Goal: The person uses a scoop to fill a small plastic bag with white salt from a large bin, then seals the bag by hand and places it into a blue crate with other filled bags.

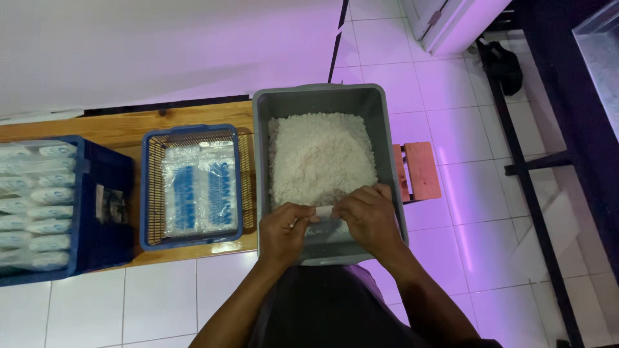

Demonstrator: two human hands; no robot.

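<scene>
Over the near end of the grey rectangular plastic tub [387, 129] of white rice [320, 158], both forearms reach forward, wrists bent inward. Left hand [285, 229] and right hand [369, 214] each pinch an edge of a small clear plastic bag [324, 212], knuckles up, fingers curled closed.
</scene>
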